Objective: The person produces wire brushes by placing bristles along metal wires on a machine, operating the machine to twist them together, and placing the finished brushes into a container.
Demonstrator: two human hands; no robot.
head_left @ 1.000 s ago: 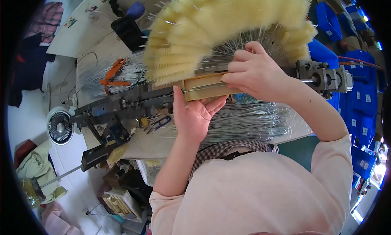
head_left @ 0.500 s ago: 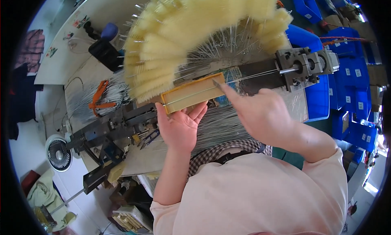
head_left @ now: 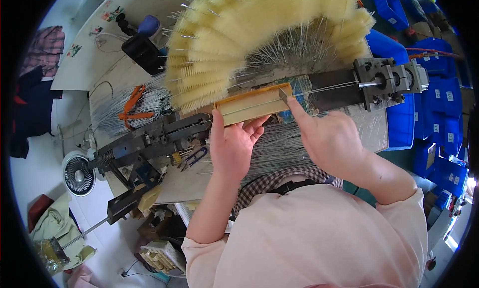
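Observation:
My left hand [head_left: 232,146] grips a long yellow wooden block [head_left: 252,104] from below, holding it level above the bench. My right hand [head_left: 327,138] pinches the block's right end with the forefinger stretched along it, where thin wires run toward a grey metal clamp head [head_left: 389,78]. Behind the block fans out a big bunch of pale yellow bristle brushes on wire stems [head_left: 249,33].
A long dark metal machine [head_left: 149,141] crosses the bench. Bundles of silver wire [head_left: 124,108] lie with orange-handled pliers [head_left: 133,101]. Blue bins [head_left: 439,103] stand at the right, a small fan [head_left: 79,174] at the left, a black box [head_left: 144,53] behind.
My right hand has come off the top of the block and slid to its right end, forefinger extended. The view has shifted, so the clamp head now sits further right.

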